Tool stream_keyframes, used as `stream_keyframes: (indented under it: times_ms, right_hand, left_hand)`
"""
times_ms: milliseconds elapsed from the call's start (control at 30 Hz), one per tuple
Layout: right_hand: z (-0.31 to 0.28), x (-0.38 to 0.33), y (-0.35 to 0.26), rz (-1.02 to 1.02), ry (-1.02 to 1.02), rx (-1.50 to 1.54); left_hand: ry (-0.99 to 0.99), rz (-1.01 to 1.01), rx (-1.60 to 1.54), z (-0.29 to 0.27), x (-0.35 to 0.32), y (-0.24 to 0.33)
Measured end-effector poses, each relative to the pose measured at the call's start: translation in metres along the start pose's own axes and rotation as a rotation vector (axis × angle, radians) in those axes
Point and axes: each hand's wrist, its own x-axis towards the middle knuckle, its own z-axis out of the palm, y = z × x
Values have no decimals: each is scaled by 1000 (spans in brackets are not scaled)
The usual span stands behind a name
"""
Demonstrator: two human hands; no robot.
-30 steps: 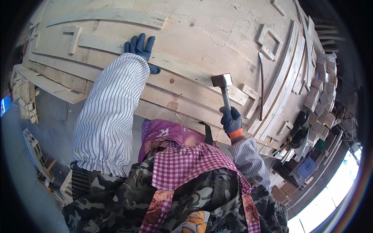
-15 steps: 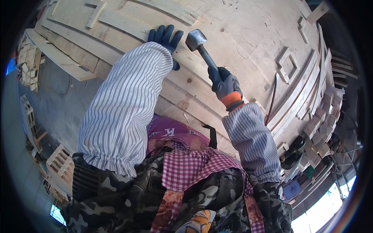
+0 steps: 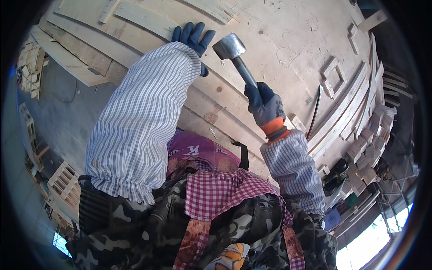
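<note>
your right hand (image 3: 264, 104) grips the hammer (image 3: 230, 47), fingers clamped on its handle, head raised. your left hand (image 3: 192, 39) presses flat, fingers apart, on the plank (image 3: 234, 96). judged: nailing unfinished.

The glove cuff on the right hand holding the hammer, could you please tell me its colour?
Orange cuff, seen in the head view.

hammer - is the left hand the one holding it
No, the hammer is gripped by its handle in the right hand, while the left hand lies flat on the wooden board.
</note>
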Motion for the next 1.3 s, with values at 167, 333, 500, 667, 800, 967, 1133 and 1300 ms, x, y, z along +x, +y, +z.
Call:
stream_keyframes:
  times_ms: [167, 333, 500, 667, 800, 967, 1133, 1300]
  right_hand:
    - [15, -11, 15, 0, 84, 18]
    - [0, 15, 18, 376, -64, -11]
    - [-13, -17, -1, 137, 121, 397]
    - [19, -7, 10, 76, 103, -398]
    - [15, 4, 28, 187, 27, -443]
    - [10, -5, 30, 49, 66, -515]
    - [25, -8, 11, 473, -48, 144]
    - [30, -30, -6, 387, 96, 507]
  left_hand:
    - [16, 17, -45, 0, 0, 0]
    - [14, -3, -48, -4, 2, 0]
    - [10, -14, 49, 0, -2, 3]
    - [23, 8, -60, 0, -3, 3]
    - [22, -23, -56, -2, -1, 2]
    - [24, -8, -53, 0, 2, 5]
    - [31, 7, -79, 1, 2, 2]
    - [26, 32, -72, 9, -7, 0]
